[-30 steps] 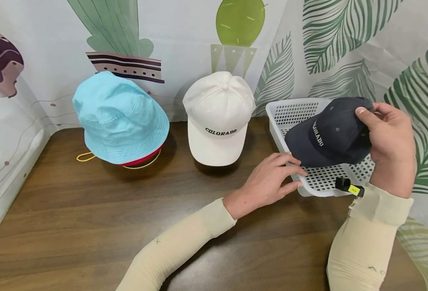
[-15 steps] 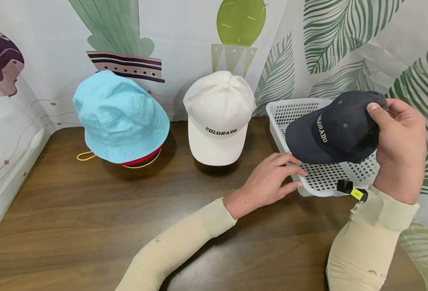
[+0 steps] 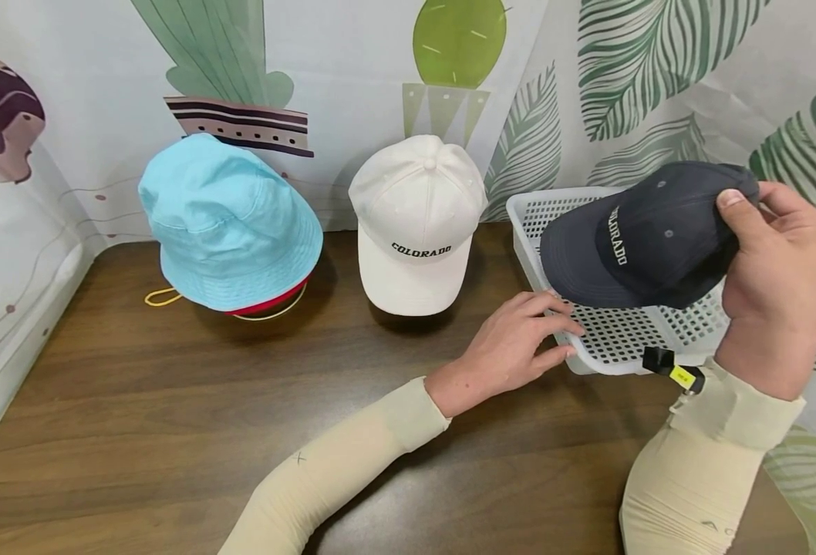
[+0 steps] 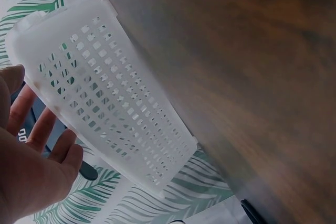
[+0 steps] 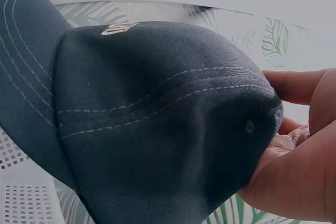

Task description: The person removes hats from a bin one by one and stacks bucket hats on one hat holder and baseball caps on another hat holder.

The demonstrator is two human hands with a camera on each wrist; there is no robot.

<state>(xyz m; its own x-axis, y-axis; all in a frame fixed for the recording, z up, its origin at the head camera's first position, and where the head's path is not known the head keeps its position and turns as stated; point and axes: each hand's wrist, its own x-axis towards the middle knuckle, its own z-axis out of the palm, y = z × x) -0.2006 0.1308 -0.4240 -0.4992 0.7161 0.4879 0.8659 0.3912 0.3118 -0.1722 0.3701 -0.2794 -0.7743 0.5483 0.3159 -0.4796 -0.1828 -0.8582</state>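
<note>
My right hand (image 3: 779, 262) pinches the back of a dark navy baseball cap (image 3: 665, 239), thumb on the crown. COLORADO is stitched across its front. Tilted, with the brim pointing left, the cap is held above a white perforated plastic basket (image 3: 623, 362). In the right wrist view the cap (image 5: 157, 103) fills most of the picture, and some fingertips are hidden behind it. My left hand (image 3: 505, 343) rests its fairly straight fingers on the basket's near left corner. The left wrist view shows these fingers at the rim of the basket (image 4: 105, 82).
A white COLORADO cap (image 3: 418, 223) sits left of the basket. Farther left stands a light blue bucket hat (image 3: 227, 223), with a red edge and a yellow cord loop (image 3: 161, 297) showing below it. Patterned cloth hangs behind the brown wooden table (image 3: 241, 401).
My right hand has moved right and slightly up, bringing the navy cap's crown higher above the basket. My left hand stays at the basket's corner.
</note>
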